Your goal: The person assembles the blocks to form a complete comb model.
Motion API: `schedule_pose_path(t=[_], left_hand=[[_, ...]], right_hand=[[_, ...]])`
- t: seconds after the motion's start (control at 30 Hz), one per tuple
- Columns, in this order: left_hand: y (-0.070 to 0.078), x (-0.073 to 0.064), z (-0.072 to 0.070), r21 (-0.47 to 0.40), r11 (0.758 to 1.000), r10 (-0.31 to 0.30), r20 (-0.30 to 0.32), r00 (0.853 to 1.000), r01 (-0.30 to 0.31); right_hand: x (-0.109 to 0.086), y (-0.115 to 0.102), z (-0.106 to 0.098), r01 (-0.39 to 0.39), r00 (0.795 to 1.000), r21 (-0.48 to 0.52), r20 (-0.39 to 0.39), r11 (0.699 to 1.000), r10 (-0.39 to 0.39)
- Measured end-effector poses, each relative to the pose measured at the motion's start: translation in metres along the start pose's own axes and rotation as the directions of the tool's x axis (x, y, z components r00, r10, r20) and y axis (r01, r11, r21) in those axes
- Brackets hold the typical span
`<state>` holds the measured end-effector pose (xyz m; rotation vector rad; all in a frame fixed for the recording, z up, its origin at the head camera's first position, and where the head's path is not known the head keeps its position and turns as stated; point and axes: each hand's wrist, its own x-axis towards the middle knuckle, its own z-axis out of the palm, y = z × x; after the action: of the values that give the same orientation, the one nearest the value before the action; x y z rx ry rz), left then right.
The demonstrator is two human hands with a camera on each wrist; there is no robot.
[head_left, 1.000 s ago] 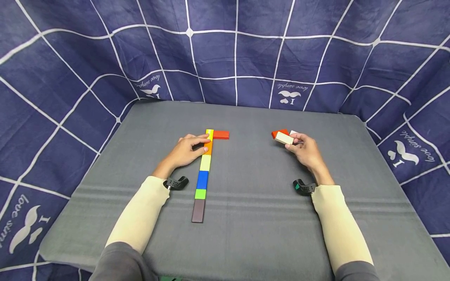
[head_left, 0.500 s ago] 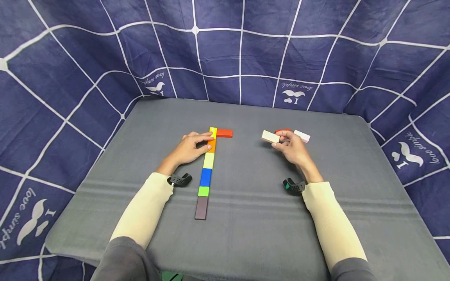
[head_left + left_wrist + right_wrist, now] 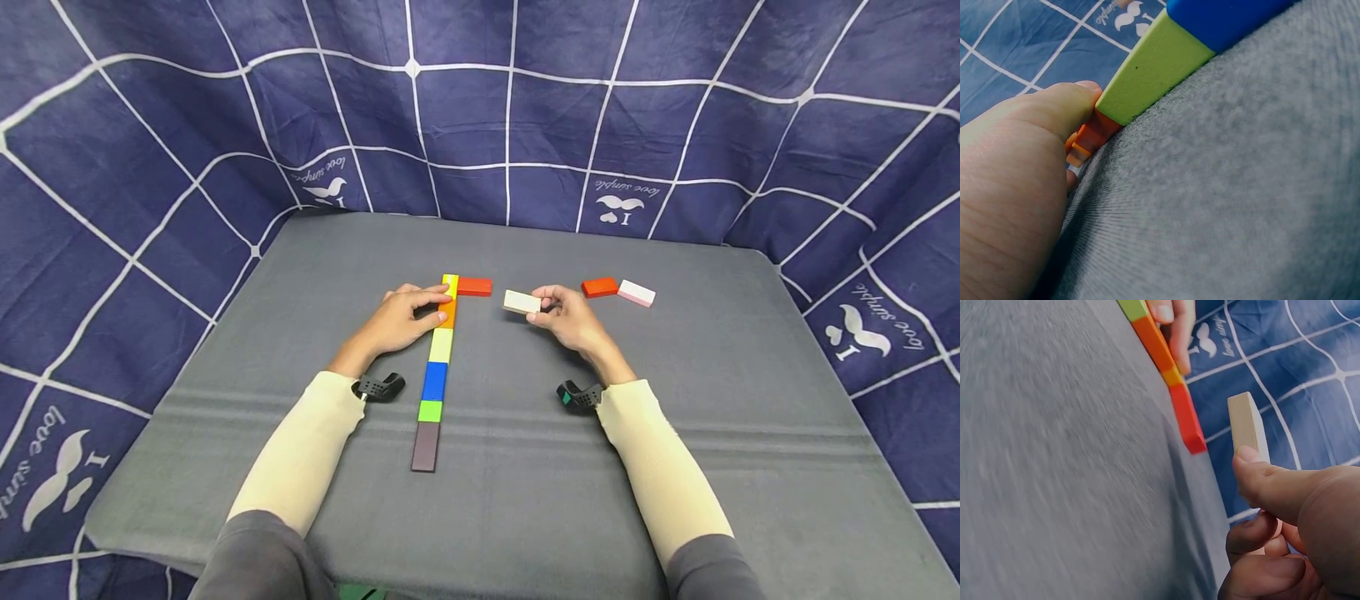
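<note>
A flat, glossy red rectangular block (image 3: 475, 287) lies on the grey cloth-covered desk (image 3: 510, 500), its long axis running left to right. Just right of the red block and slightly nearer the person, a cream, apparently wooden rectangular block (image 3: 519, 302) is pinched at its right end between the thumb and fingers of the right hand (image 3: 573, 321). Its free end faces the red block across a gap, and the two long axes run roughly parallel; how high it is held over the desk is hard to judge.

The left hand (image 3: 397, 321) is closer to the red block: its fingers, loosely extended, touch the bright yellow block (image 3: 450, 280) against the red block's left end and the orange block (image 3: 447, 317) next in line.

From there, toward the person, the column runs pale yellow-green (image 3: 441, 345), blue (image 3: 435, 381), bright green (image 3: 430, 411) and dark brown (image 3: 424, 447). Well to the right of the red block lie an orange-red block (image 3: 599, 287) and a white-and-pink block (image 3: 636, 292).
</note>
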<state>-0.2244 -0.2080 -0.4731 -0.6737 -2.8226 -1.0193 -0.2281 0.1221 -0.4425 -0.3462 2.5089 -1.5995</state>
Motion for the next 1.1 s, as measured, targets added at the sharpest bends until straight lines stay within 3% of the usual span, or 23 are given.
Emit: schedule_pose_path(t=[0.43, 0.77, 1.1], left_hand=[[0.001, -0.003, -0.002, 0.013, 1.0, -0.013, 0.005, 1.0, 0.013], [0.004, 0.001, 0.009, 0.006, 1.0, 0.0, 0.018, 1.0, -0.001], [0.002, 0.0, 0.003, 0.011, 1.0, -0.008, 0.004, 1.0, 0.008]], right_hand=[[0.009, -0.006, 0.036, -0.02, 0.997, 0.019, 0.078, 1.0, 0.019], [0.006, -0.007, 0.046, -0.029, 0.997, -0.066, 0.076, 0.997, 0.034], [0.015, -0.017, 0.059, 0.001, 0.995, -0.157, 0.096, 0.988, 0.014]])
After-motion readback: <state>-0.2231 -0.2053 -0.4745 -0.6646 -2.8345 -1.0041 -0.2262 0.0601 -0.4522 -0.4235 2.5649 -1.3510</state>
